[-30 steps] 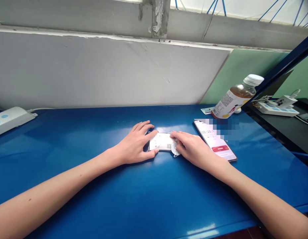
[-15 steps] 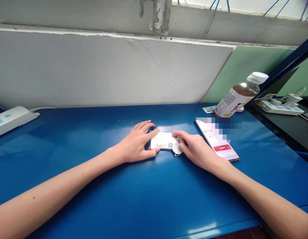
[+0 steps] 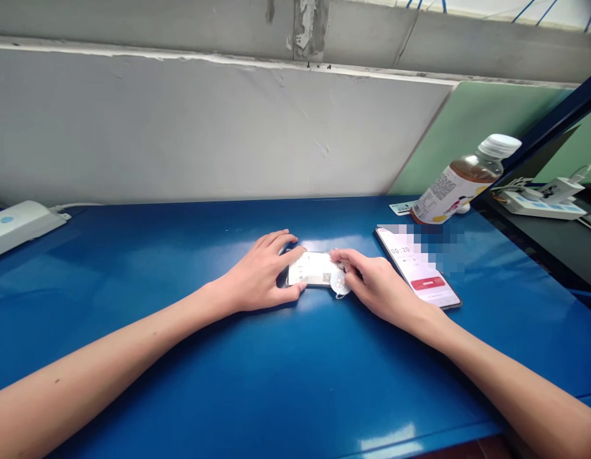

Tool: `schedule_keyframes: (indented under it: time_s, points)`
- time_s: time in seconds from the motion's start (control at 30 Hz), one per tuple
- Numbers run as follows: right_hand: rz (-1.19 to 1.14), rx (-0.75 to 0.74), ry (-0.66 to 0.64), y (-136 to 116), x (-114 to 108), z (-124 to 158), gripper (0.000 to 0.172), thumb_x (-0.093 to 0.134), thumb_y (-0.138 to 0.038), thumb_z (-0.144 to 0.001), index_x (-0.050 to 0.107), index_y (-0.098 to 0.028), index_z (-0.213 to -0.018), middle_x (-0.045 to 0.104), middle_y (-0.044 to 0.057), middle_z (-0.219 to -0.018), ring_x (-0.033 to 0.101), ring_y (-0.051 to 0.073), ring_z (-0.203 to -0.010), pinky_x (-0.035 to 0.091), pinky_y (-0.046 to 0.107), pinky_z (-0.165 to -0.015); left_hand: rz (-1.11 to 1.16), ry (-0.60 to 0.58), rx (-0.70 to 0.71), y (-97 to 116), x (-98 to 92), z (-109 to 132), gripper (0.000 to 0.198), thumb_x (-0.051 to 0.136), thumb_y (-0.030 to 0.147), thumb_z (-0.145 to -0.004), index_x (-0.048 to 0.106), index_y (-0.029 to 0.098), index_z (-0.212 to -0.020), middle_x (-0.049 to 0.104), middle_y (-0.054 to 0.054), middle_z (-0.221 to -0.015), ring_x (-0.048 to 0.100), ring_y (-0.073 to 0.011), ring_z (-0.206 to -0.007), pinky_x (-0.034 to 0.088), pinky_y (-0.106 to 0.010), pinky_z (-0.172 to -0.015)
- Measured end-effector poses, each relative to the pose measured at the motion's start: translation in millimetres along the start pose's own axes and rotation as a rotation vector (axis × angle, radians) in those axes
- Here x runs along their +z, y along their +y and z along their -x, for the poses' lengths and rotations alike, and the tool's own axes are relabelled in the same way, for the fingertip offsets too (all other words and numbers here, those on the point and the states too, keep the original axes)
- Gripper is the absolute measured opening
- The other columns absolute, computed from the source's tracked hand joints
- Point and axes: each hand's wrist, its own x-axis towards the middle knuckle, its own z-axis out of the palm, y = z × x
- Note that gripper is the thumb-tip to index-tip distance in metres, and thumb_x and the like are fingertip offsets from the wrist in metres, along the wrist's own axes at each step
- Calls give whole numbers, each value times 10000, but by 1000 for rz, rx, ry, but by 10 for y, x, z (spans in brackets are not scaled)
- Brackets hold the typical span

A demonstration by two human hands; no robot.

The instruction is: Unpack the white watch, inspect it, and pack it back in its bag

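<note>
While my left hand (image 3: 259,275) grips the white pack (image 3: 313,269), my right hand (image 3: 377,288) pinches its round tab (image 3: 340,287); a phone (image 3: 426,280) lies at three o'clock.

A flat pack (image 3: 313,270) lies on the table (image 3: 295,382), between the left hand (image 3: 261,275) at its left end and the right hand (image 3: 377,285) at its right end; a phone (image 3: 422,275) lies just right of that hand; a bottle (image 3: 460,182) stands behind the phone; a power strip (image 3: 18,224) sits far left.
</note>
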Motion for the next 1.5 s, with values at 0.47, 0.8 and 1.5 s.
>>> schedule_keyframes:
  time_s: [0.47, 0.8, 1.5]
  points:
    - [-13, 4, -26, 36, -33, -1, 312, 422, -172, -966, 561, -220, -1241, 743, 87, -1117, 722, 266, -970, 556, 377, -800, -7, 8, 22, -1, -1, -6, 520, 544, 462, -899, 569, 161, -1322, 494, -197, -1402, 407, -423, -1368, 372, -574, -1106]
    - [15, -116, -33, 73, -84, -38, 324, 435, -111, -951, 586, -194, -1226, 730, 85, -1121, 706, 231, -957, 557, 362, -830, -35, 22, 41, 3, -2, -2, 553, 557, 449, -888, 523, 120, -1332, 512, -203, -1391, 423, -408, -1357, 381, -562, -1107]
    - [273, -293, -14, 97, -164, -90, 359, 450, -345, -1029, 616, -177, -1300, 653, 97, -897, 583, 248, -822, 511, 395, -715, -22, 27, 50, 7, -8, -1, 595, 552, 431, -900, 473, 71, -1368, 521, -229, -1386, 411, -415, -1364, 370, -580, -1115]
